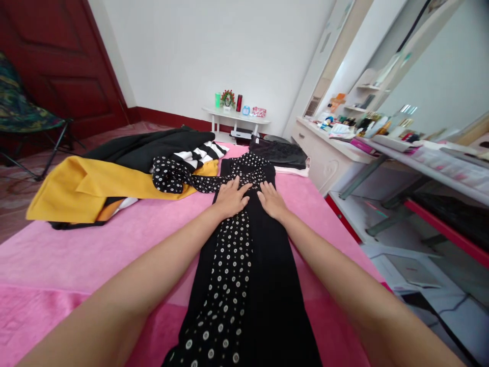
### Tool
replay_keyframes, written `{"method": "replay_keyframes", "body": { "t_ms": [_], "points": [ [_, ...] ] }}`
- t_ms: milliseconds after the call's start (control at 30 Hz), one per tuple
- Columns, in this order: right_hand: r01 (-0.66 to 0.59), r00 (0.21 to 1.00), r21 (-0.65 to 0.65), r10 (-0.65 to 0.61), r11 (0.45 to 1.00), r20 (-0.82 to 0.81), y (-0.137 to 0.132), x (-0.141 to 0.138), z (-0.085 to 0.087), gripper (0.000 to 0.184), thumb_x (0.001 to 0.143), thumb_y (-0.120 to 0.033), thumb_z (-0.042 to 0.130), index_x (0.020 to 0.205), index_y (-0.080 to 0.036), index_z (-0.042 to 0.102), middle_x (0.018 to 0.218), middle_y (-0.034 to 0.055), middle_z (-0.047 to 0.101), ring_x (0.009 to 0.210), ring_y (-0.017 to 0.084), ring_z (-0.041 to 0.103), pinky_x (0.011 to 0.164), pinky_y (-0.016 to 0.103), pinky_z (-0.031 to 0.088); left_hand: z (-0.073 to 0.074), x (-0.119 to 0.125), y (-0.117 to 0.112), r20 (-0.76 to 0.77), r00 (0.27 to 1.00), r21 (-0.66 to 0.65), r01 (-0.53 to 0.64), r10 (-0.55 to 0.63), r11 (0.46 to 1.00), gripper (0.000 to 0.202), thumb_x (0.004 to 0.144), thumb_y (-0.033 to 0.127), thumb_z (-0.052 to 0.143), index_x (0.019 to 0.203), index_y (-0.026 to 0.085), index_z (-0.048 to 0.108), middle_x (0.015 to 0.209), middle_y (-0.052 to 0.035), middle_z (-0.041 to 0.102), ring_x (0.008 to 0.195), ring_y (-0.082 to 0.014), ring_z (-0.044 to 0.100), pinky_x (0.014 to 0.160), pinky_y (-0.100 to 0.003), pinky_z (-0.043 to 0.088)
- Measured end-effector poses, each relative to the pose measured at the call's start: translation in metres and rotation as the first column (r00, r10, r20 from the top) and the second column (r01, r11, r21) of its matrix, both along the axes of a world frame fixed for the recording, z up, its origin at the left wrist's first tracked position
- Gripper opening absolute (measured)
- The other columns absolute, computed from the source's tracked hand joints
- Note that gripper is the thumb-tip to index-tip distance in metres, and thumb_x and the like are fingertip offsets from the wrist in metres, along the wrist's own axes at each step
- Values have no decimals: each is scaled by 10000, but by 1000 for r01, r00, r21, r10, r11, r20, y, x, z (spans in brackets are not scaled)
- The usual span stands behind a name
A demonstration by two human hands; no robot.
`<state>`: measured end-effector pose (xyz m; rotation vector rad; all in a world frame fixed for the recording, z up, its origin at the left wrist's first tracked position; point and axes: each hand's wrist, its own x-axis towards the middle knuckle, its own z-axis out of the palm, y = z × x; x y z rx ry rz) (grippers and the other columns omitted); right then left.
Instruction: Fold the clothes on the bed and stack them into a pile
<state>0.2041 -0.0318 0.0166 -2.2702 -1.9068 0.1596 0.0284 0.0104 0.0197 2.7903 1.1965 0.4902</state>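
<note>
A long black dress [263, 275] with a white-dotted panel lies lengthwise on a pink bed cover [114, 239]. My left hand [231, 198] rests flat on its dotted upper part, fingers stretched out. My right hand [271, 200] lies flat beside it on the plain black cloth, fingers spread too. The two hands nearly touch. One dotted sleeve [179, 178] trails off to the left. Neither hand holds anything.
A heap of clothes lies at the left: a yellow garment [84, 188], a black one [145, 145], a striped one [198, 152]. Dark folded clothes [280, 153] sit at the far end. A cluttered dresser [344, 137] stands right, a small white table [235, 116] by the wall, a folding chair [26, 120] left.
</note>
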Motion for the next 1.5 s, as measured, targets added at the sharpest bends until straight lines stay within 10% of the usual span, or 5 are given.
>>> {"method": "replay_keyframes", "body": {
  "t_ms": [367, 533, 767, 1233, 1500],
  "points": [
    [-610, 786, -52, 595, 791, -169, -190, -116, 46, 520, 790, -410, 584, 1241, -151, 598, 1315, 157, 549, 1218, 340, 488, 1003, 418, 380, 0, -2, -4, 88, 996, -10, -12, 13, 1000, 484, 904, 445, 405, 1379, 353, 393, 1513, -63, 274, 1328, -291, 322, 1029, -482, 289],
    [-431, 850, 207, 472, 878, -235, -108, -102, 86, 373, 926, -366, 367, 918, -236, 716, 890, 18, 723, 802, 169, 651, 820, 287, 461, 2, -6, -3, 122, 993, -34, 0, 4, 999, 502, 898, 476, 413, 1376, 323, 404, 1503, -79, 295, 1332, -296, 322, 1043, -503, 289],
    [80, 987, 230, -45, 970, -154, 19, -30, 12, 491, 957, -373, 251, 1378, -207, 442, 1468, 76, 378, 1370, 252, 286, 1092, 521, 208, -2, -10, 0, 252, 967, -20, -17, 21, 1000, 409, 923, 352, 398, 1310, 267, 499, 1420, -47, 439, 1276, -216, 412, 1051, -382, 348],
    [96, 995, 211, -87, 973, -50, 23, -23, -6, 525, 968, -447, 160, 1390, -271, 418, 1495, 6, 336, 1383, 222, 247, 1101, 484, 202, 103, -124, 62, -138, 955, 198, -233, 262, 952, 422, 821, 487, 498, 1087, 214, 679, 1111, -114, 661, 1094, -311, 548, 923, -414, 392],
    [95, 994, 221, -83, 971, -66, 24, -21, -8, 515, 968, -445, 185, 1382, -265, 432, 1486, 11, 352, 1377, 225, 257, 1098, 482, 205, 108, -172, 67, -293, 899, 203, -273, 325, 940, 360, 691, 334, 635, 1043, 264, 671, 1011, -48, 678, 968, -245, 606, 765, -293, 445]
  ]
}}
